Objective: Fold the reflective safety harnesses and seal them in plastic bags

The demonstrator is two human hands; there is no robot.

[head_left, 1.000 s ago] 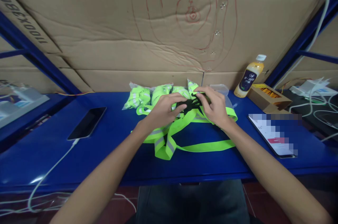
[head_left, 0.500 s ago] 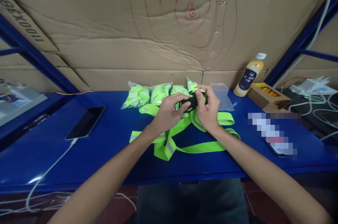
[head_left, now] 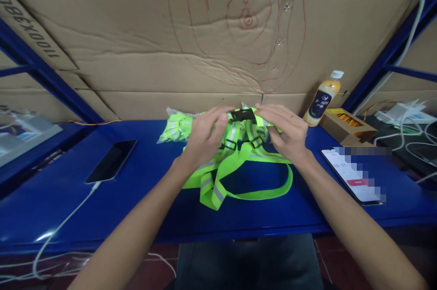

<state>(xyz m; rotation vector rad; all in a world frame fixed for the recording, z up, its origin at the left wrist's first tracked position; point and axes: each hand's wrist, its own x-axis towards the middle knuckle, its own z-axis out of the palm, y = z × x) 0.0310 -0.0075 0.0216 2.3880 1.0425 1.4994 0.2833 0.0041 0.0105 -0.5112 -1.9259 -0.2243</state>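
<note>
A neon-green reflective strap harness (head_left: 234, 162) with grey stripes lies in loops in front of me. Its black side-release buckle (head_left: 243, 114) is raised between my hands, and the two halves look joined. My left hand (head_left: 207, 135) is closed on the strap just left of the buckle, thumb towards it. On the buckle's right, my right hand (head_left: 287, 129) grips the strap, fingers bent over it. Two black strap sliders hang below the buckle. Behind my hands lie clear bags of folded green straps (head_left: 175, 127), partly hidden.
A dark phone (head_left: 112, 161) on a white cable lies left on the blue table (head_left: 143, 208). To the right are a lit phone (head_left: 353, 176), a juice bottle (head_left: 322, 99) and an open cardboard box (head_left: 348, 126). A cardboard wall (head_left: 136, 44) stands behind.
My hands have moved apart, from working together at the black buckle to holding the strap on either side. The buckle now shows between them, and the strap has been drawn up.
</note>
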